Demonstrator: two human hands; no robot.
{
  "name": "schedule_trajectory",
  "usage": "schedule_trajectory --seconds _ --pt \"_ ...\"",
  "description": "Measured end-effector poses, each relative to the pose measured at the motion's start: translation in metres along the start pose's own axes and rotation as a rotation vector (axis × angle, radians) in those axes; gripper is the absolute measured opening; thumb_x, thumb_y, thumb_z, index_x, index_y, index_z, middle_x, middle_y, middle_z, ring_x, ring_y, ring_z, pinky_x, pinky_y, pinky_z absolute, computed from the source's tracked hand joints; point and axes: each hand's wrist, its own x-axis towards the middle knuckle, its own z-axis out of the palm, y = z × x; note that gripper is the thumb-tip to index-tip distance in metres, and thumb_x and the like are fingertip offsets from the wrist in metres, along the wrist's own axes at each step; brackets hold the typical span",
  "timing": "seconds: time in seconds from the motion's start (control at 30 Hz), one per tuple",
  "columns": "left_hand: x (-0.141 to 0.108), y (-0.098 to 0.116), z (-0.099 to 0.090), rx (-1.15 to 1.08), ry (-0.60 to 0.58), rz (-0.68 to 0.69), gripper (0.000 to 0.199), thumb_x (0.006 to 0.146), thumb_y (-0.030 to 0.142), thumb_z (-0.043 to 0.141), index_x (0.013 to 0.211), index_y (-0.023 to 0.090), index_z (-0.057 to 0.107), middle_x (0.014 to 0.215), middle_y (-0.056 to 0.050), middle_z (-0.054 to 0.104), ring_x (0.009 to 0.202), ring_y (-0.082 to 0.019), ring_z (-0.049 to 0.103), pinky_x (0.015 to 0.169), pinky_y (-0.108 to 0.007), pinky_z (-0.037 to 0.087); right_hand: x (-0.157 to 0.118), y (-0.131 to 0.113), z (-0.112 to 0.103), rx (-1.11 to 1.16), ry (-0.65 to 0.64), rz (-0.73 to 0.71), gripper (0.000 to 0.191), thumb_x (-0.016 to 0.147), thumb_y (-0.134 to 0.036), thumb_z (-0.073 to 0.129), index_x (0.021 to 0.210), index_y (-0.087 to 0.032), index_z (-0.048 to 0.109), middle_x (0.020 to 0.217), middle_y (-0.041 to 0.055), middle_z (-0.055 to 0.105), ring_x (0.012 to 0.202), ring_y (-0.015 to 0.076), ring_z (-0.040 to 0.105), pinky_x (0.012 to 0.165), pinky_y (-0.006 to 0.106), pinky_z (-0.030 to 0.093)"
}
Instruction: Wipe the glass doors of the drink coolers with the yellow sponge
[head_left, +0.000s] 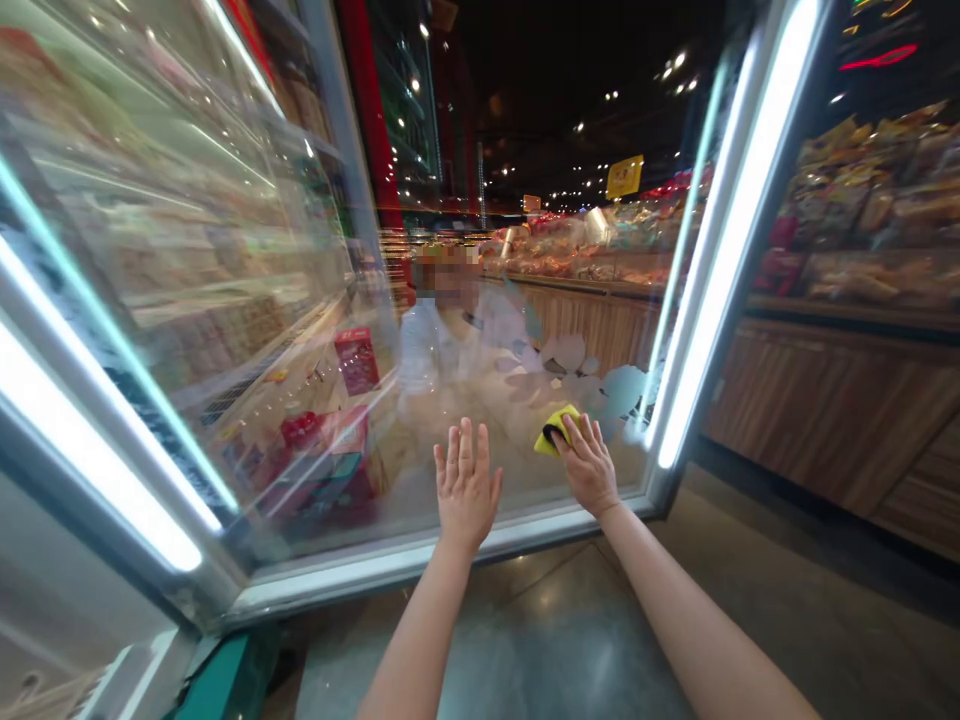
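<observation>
A large glass door (pixel 510 470) in a metal frame with bright light strips fills the middle of the view. My left hand (pixel 466 480) is raised with its fingers stretched out and spread, palm toward the pane, holding nothing. To its right, my right hand (pixel 589 465) holds a yellow cloth (pixel 555 428) with a dark patch against the glass. Pale flower decals (pixel 566 355) show on the pane just above the cloth. A reflection of a person in a light top overlaps the glass.
Blurred shelves of packaged goods (pixel 187 240) stand at the left, with red boxes (pixel 356 360) low down. On the right, a wood-panelled counter (pixel 832 420) carries heaped packets. A bright light strip (pixel 739 230) runs along the door's right edge. Grey floor (pixel 525 640) lies below.
</observation>
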Motion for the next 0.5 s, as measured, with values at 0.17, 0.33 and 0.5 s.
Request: schedule_trajectory --seconds 0.17,0.33,0.5 --pt "0.004 0.015 0.005 -0.022 -0.027 0.055 0.083 0.096 0.032 0.06 0.164 0.022 0.012 0.169 -0.011 0.02 0.158 -0.026 0.011 0.131 -0.05 0.007 0.036 -0.013 0.008 0.013 0.063 0.193 0.069 0.093 -0.001 0.044 0.158 -0.026 0.04 0.17 0.0063 0.023 0.159 0.0296 0.003 0.125 0.06 0.029" --pt "0.006 0.027 0.011 -0.054 -0.042 0.055 0.083 0.096 0.031 0.059 0.164 0.021 0.011 0.169 -0.013 0.021 0.158 -0.027 0.013 0.13 -0.051 0.009 -0.002 -0.005 0.006 0.008 -0.109 -0.059 0.063 0.091 -0.002 0.051 0.145 -0.034 0.058 0.159 0.001 0.048 0.156 0.0238 0.026 0.127 0.051 0.029" --pt "0.007 0.041 0.019 -0.073 -0.069 0.094 0.084 0.096 0.031 0.059 0.164 0.022 0.01 0.169 -0.013 0.02 0.157 -0.028 0.014 0.13 -0.051 0.01 -0.017 0.04 -0.005 -0.019 -0.125 -0.067 0.061 0.092 -0.001 0.05 0.144 -0.034 0.059 0.157 0.0008 0.05 0.155 0.0234 0.028 0.126 0.051 0.032"
